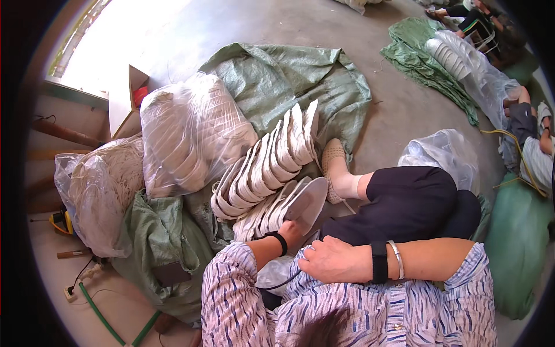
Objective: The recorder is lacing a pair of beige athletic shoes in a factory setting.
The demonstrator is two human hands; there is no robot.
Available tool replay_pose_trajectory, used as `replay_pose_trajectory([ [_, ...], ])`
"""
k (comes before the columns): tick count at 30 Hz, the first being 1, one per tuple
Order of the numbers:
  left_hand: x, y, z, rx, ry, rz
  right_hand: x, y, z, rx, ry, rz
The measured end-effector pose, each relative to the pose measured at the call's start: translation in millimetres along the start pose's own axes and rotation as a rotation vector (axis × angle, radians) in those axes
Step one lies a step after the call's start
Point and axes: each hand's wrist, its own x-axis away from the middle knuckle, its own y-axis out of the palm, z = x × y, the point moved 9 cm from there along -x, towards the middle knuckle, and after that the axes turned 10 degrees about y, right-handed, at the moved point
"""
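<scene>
Off-white shoe pieces with flat grey soles stand nested in two rows on the floor ahead of me. The longer row [266,165] runs behind a shorter row [263,222]. At the near end of the shorter row, my left hand [292,232] grips the end of one shoe piece [309,199], its grey sole facing me; some fingers are hidden. My right hand [338,260] rests across my lap with its fingers curled in. What that hand holds, if anything, is hidden. Black bands circle both wrists.
Clear plastic bags [193,136] of pale goods stand at the left, beside another bag of strands [107,194]. Green woven sacks [283,75] lie behind the rows and at my left. A green hose [104,315] crosses the lower left. Other people [529,136] sit at the far right.
</scene>
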Motion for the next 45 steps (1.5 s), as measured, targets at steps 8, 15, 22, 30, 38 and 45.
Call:
replay_pose_trajectory([
  [8,-39,10,-19,0.397,-0.064,-0.108,44,-51,30,-0.303,0.169,0.081],
  [15,30,-296,1,1.2,0.269,0.51,169,-52,88,-1.294,0.533,0.085],
  [22,135,-508,158,1.207,1.502,0.411,278,22,112,-1.49,1.058,0.265],
  [30,109,-545,202,1.374,1.552,1.189,305,63,100,-1.733,0.868,0.543],
  [38,0,-606,206,1.187,1.569,0.822,321,97,106,-1.794,0.785,0.685],
  [45,-107,-615,175,1.127,1.454,0.539,326,82,121,-1.844,0.768,0.629],
])
